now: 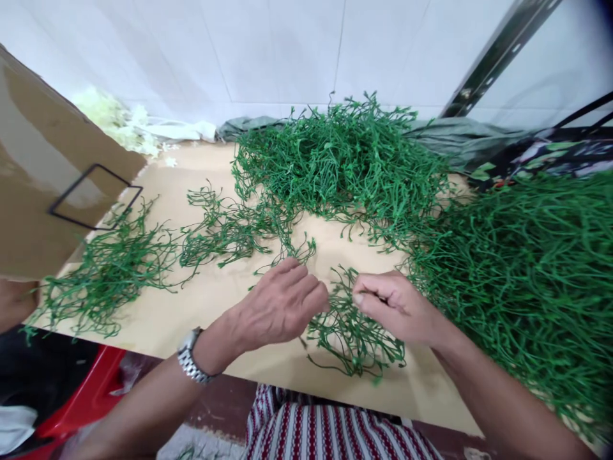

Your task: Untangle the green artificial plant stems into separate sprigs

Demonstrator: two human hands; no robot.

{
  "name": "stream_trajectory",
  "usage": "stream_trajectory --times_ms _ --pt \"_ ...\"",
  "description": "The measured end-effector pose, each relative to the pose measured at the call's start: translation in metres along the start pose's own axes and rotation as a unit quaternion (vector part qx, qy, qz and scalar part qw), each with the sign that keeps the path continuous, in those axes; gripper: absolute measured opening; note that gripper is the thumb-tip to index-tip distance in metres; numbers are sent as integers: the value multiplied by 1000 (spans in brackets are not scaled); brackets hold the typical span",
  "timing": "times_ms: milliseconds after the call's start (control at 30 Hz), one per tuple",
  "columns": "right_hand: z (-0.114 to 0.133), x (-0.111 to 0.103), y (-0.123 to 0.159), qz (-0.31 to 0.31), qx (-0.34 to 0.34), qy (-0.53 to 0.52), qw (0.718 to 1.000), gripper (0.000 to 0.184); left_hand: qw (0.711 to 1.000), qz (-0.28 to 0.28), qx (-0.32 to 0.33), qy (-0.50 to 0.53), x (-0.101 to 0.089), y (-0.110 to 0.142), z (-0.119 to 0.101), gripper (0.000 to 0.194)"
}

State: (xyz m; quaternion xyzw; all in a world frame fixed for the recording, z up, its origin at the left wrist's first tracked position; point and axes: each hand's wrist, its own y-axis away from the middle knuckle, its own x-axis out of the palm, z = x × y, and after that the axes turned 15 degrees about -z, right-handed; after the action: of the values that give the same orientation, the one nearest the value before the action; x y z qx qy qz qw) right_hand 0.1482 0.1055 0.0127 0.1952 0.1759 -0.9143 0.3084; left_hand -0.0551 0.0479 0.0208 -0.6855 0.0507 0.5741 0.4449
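Observation:
My left hand (pixel 286 300), with a metal watch (pixel 192 356) on its wrist, is closed above the board, knuckles up; what its fingers hold is hidden. My right hand (pixel 395 303) is closed in a pinch, and a thin dark piece, seemingly a stem, shows between thumb and fingers. Below and between both hands lies a small heap of green artificial stems (pixel 357 335) with tiny forked tips. Another loose bunch of green stems (pixel 230 227) lies beyond my left hand.
A big green stem pile (pixel 335 160) lies by the wall, another heap (pixel 531 275) at the right, a smaller bunch (pixel 119 268) at left. A cardboard box (pixel 57 160) stands left, pale flowers (pixel 110 121) behind it. Part of another person's arm (pixel 16 305) shows at the left edge, near a red stool (pixel 90 390).

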Motion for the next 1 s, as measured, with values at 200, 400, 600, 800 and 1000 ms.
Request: stream_trajectory --times_ms 200,400,600,800,1000 --pt "28 -11 19 104 -154 13 983 25 988 65 125 68 -44 -14 -10 19" --pt "41 -21 24 173 -203 25 964 26 974 90 149 146 -60 -21 -18 24" --pt "46 -20 43 128 -180 57 973 26 957 120 180 194 -68 -28 -17 28" --pt "38 -18 27 122 -172 60 976 22 972 121 84 182 -56 -23 0 20" --pt "25 -10 6 73 -122 120 982 13 995 24 -21 99 -54 -15 4 24"
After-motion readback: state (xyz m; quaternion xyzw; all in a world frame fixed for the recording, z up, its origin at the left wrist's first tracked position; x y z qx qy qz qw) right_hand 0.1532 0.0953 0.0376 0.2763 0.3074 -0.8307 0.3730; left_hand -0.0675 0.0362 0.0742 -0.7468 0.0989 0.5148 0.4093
